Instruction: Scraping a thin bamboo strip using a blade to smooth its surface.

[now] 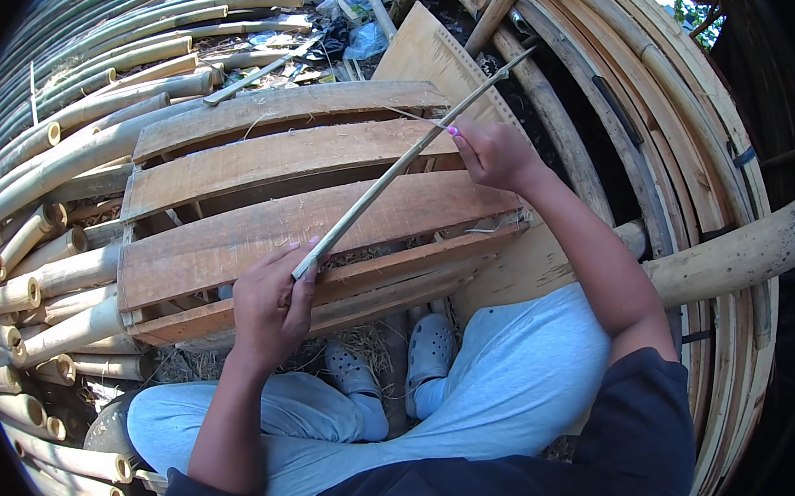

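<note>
My left hand is closed round the lower end of a long split bamboo strip. The strip slants up and away to the right over a slatted wooden bench, its far end in the air. My right hand is closed beside the strip's upper half, holding what looks like a small knife. Its thin blade lies across the strip and points left, with a bit of pink at its base. My fingers hide most of the handle.
The low bench of reddish planks has gaps and loose shavings. Stacked bamboo poles fill the left side. A plywood sheet leans behind the bench; long bamboo slats curve along the right. A thick pole juts in beside my right elbow.
</note>
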`<move>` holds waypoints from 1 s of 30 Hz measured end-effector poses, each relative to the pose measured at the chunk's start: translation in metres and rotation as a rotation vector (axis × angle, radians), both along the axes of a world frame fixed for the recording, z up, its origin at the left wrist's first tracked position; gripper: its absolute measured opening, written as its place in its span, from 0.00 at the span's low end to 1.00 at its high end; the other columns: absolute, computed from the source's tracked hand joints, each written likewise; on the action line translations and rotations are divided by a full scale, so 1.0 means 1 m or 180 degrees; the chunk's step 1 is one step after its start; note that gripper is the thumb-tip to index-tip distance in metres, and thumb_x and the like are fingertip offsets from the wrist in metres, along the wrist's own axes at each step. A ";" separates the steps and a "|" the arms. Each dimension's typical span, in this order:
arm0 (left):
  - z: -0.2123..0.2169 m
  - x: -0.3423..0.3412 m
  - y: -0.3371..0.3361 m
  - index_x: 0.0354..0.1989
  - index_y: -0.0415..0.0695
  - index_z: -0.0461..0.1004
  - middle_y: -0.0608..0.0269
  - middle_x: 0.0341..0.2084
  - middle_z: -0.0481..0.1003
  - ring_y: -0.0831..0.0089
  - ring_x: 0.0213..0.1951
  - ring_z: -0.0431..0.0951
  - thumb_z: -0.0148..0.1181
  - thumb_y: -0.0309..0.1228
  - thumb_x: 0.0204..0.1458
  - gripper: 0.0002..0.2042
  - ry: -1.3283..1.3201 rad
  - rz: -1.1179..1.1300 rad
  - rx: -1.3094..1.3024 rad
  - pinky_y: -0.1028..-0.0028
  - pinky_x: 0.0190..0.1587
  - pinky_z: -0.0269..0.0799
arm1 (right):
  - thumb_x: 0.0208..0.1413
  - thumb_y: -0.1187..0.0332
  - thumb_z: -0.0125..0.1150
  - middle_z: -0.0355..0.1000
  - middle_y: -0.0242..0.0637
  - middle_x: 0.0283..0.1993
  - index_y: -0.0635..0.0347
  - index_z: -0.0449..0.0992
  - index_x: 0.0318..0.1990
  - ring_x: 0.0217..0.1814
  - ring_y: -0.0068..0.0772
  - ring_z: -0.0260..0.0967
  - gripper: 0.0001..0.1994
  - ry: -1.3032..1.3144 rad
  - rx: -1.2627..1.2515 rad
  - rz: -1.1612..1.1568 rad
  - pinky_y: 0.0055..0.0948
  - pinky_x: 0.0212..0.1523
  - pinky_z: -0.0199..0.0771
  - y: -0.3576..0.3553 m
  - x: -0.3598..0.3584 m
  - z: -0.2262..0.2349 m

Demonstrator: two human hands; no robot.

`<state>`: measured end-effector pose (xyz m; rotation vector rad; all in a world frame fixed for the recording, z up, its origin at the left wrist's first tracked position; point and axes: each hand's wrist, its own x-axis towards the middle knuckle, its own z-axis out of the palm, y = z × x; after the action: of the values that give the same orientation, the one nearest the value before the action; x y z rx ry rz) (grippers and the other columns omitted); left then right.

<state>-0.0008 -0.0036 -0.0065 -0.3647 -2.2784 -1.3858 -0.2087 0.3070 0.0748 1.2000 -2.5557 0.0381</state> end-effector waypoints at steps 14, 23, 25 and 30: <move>0.004 -0.004 0.007 0.45 0.37 0.79 0.52 0.34 0.81 0.53 0.39 0.83 0.52 0.24 0.60 0.10 0.0073 -0.0123 -0.0030 0.62 0.51 0.76 | 0.69 0.62 0.44 0.75 0.56 0.26 0.60 0.67 0.40 0.31 0.63 0.75 0.11 0.0220 -0.0005 -0.1339 0.56 0.31 0.76 0.034 -0.030 0.007; 0.002 0.000 0.002 0.45 0.37 0.79 0.51 0.33 0.81 0.53 0.39 0.83 0.53 0.23 0.60 0.10 0.0055 -0.0014 -0.0093 0.62 0.51 0.76 | 0.67 0.66 0.43 0.76 0.54 0.27 0.62 0.64 0.43 0.32 0.61 0.77 0.08 -0.0205 0.0458 -0.0457 0.56 0.34 0.77 0.019 -0.018 0.008; 0.008 -0.003 0.008 0.45 0.37 0.79 0.51 0.33 0.81 0.53 0.40 0.83 0.53 0.24 0.60 0.10 0.0112 -0.0088 -0.0094 0.62 0.49 0.76 | 0.66 0.67 0.44 0.76 0.55 0.28 0.62 0.64 0.44 0.33 0.61 0.77 0.08 0.0055 0.0343 -0.1246 0.56 0.35 0.77 0.067 -0.048 0.005; 0.007 -0.004 0.008 0.44 0.37 0.80 0.51 0.32 0.81 0.52 0.40 0.83 0.53 0.23 0.60 0.10 0.0000 -0.0041 -0.0001 0.62 0.49 0.76 | 0.66 0.69 0.45 0.77 0.57 0.32 0.63 0.63 0.45 0.37 0.60 0.78 0.07 0.0061 0.0340 -0.2133 0.57 0.36 0.77 0.049 -0.048 -0.007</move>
<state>-0.0046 0.0040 0.0008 -0.3801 -2.2802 -1.3917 -0.2567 0.3564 0.0675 0.3191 -2.8309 -0.2608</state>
